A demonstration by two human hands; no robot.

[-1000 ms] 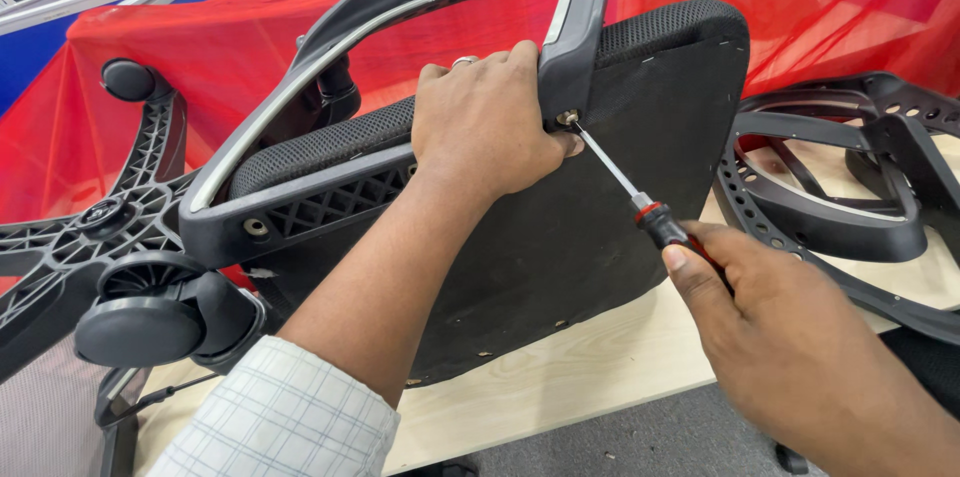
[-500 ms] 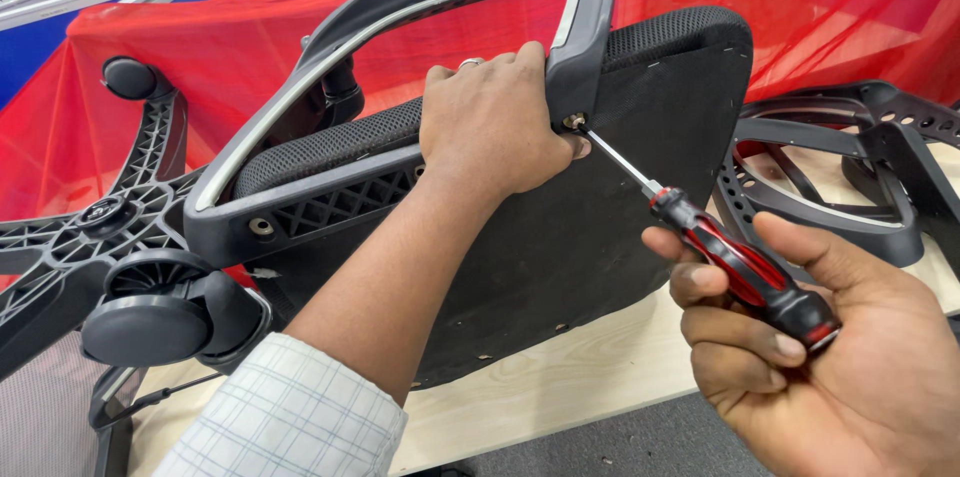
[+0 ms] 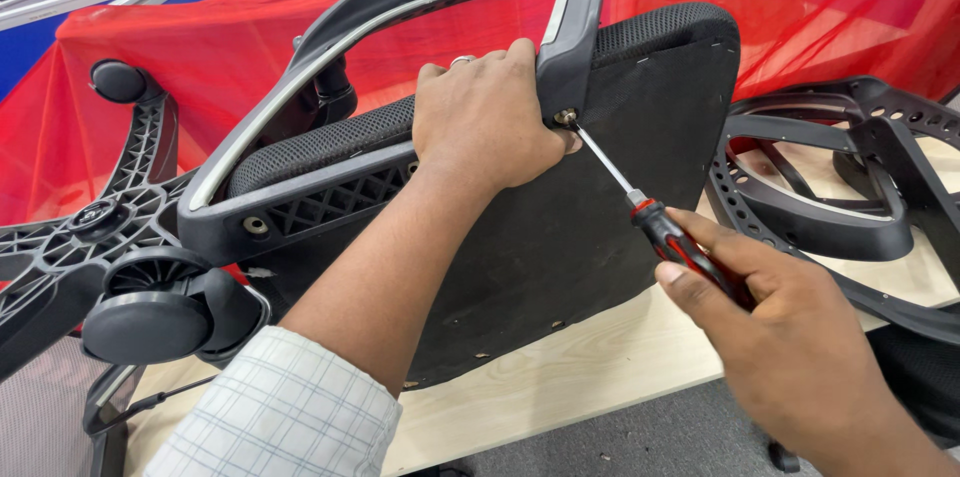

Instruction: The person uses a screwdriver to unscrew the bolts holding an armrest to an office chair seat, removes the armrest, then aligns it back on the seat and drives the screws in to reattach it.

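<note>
A black office-chair seat (image 3: 560, 237) stands on its edge on a pale wooden table (image 3: 600, 367), underside toward me. A black armrest loop (image 3: 400, 7) is set against its upper edge. My left hand (image 3: 490, 122) presses on the armrest's base, thumb beside a screw (image 3: 566, 118). My right hand (image 3: 790, 337) grips a screwdriver (image 3: 680, 242) with a red and black handle. Its metal tip sits in that screw.
A black star-shaped chair base with castor wheels (image 3: 150, 312) lies at the left. A black plastic chair-back frame (image 3: 830, 197) lies on the table at the right. Red cloth (image 3: 800, 7) hangs behind, with blue partitions beyond it.
My right hand has shifted its hold on the screwdriver handle and closed over it again. The tip stays on the screw. My left hand has not moved.
</note>
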